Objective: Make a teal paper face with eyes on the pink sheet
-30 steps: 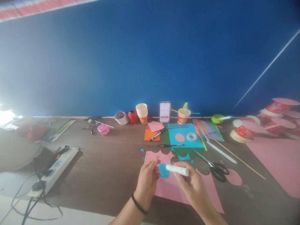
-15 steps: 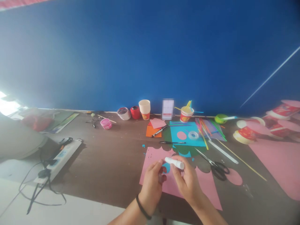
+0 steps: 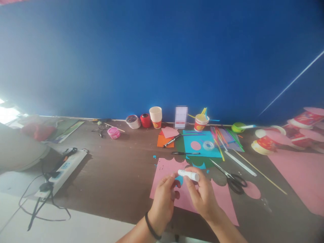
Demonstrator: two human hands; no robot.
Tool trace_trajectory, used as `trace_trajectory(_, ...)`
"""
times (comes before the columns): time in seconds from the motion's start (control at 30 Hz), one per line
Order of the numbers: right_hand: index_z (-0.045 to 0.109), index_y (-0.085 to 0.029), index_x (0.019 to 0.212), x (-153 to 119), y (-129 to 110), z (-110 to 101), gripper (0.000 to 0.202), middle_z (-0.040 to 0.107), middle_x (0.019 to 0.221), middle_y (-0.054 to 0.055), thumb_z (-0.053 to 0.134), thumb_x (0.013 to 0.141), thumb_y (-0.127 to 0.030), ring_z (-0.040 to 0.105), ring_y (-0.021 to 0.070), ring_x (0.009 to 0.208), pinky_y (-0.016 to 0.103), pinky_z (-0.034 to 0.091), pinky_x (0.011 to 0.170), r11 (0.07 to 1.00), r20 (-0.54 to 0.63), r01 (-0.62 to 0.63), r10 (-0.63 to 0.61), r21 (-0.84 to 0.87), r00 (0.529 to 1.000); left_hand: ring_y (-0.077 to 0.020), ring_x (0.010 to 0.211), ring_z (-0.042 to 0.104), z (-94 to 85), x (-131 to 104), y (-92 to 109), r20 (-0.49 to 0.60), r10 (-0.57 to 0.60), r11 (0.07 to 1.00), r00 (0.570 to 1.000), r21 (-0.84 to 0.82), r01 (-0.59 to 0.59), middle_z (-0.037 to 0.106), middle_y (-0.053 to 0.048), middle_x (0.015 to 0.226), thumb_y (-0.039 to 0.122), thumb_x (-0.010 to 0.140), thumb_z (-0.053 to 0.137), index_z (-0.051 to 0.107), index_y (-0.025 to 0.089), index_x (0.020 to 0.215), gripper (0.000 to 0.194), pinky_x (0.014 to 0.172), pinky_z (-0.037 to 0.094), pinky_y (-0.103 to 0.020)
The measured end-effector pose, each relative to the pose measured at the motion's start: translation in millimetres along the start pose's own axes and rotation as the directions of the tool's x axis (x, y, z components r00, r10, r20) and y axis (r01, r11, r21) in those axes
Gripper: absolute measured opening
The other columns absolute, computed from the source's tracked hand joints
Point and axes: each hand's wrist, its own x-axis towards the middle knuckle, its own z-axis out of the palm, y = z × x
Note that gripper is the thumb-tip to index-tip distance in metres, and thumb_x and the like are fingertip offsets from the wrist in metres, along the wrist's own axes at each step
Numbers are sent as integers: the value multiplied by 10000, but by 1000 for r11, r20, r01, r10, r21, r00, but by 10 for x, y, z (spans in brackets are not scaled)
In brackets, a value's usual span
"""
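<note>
A white glue-stick-like tube point(image 3: 188, 175) lies between the thumb and fingers of my right hand point(image 3: 202, 194). My left hand point(image 3: 165, 194), with a black band at its wrist, has thumb and forefinger pinched together close to the tube's left end; whatever they hold is too small to make out. Just behind the fingertips a blue piece point(image 3: 180, 180) shows in part. Beneath both hands lies a pink sheet point(image 3: 224, 199) with scalloped cut edges. Open-bladed scissors point(image 3: 235, 183) rest to its right, beside a pink paper circle point(image 3: 252, 190).
Behind the hands lie a blue sheet point(image 3: 189, 135) with a tape roll point(image 3: 208, 145), pens and coloured straws. Paper cups point(image 3: 155, 117) stand along the blue wall. Decorated cups point(image 3: 264, 145) are at the right; a power strip point(image 3: 67, 170) with cables is at the left.
Both hands and the tube keep nearly the same pose. The whole view has shifted very slightly.
</note>
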Motion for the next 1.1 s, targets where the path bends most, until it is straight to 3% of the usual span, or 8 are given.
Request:
trace_trajectory(0.33,524,-211,993,29,-95,-18,145,611,816,40,454,881,-269,598,174,751,252,479,643,998,98,-37,31,57,995,-118,591,476,-73,13,-47,-17,-28,999,999,-16,28,557,-47,692,369,744,619,696,128,853,276,460,329,-201)
trace_trajectory(0.5,544,-196,960,-3,17,27,192,580,695,7,493,864,-355,572,149,633,243,466,570,944,105,-202,181,262,978,-120,605,495,-101,61,-46,-72,-114,991,991,-77,109,587,-59,720,369,697,663,686,118,787,268,447,321,-194)
trace_trajectory(0.6,537,-185,955,-30,153,30,231,417,506,-69,494,862,-392,439,102,432,217,375,428,848,63,-301,305,436,950,-103,594,483,-130,85,-34,-79,-166,981,983,-114,156,624,-77,840,351,698,659,694,128,814,253,429,306,-183)
trace_trajectory(0.67,535,-185,948,-45,210,14,232,355,486,-87,486,866,-396,378,90,395,211,335,399,833,-21,-301,350,463,936,-91,602,473,-143,95,-24,-53,-175,979,983,-116,168,625,-85,962,343,705,655,699,131,831,251,422,297,-175)
trace_trajectory(0.73,537,-187,956,-56,211,-2,220,441,548,-55,497,862,-382,432,102,451,223,383,446,890,-87,-263,315,372,945,-89,621,474,-144,100,-21,-42,-175,979,984,-114,169,618,-84,1013,343,709,657,703,132,839,252,425,301,-170)
trace_trajectory(0.83,535,-193,988,-64,136,1,203,583,749,18,497,862,-347,535,137,601,244,455,564,971,-52,-168,179,170,983,-90,633,477,-122,96,-34,-62,-180,978,982,-121,171,623,-71,955,335,701,677,703,143,853,246,435,315,-162)
trace_trajectory(1.1,508,-200,1017,-32,32,32,153,633,864,55,457,878,-240,612,173,758,254,493,669,1000,52,7,-7,-16,999,-70,605,473,-77,68,-34,-48,-151,982,987,-120,144,560,-11,721,306,638,769,683,149,747,210,465,340,-151)
